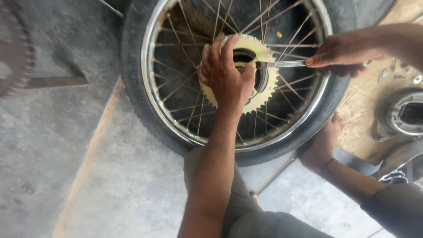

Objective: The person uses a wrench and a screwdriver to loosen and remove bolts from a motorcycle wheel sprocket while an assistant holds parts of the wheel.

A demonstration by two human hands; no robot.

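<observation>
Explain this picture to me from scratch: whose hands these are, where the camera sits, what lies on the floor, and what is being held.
The camera is worn on a person's head and looks down, so the arms reaching in from the bottom and right are that person's own. There is only this one view. On the concrete floor lies a spoked wheel with its tyre on and a yellowish toothed sprocket at its centre. The left hand rests spread on the sprocket, by the hub. The right hand holds a metal wrench whose tip reaches the hub. A bare foot presses against the tyre's edge. To the right, on a wooden board, sits a round metal drum part. A dark toothed gear shows at the left edge.
</observation>
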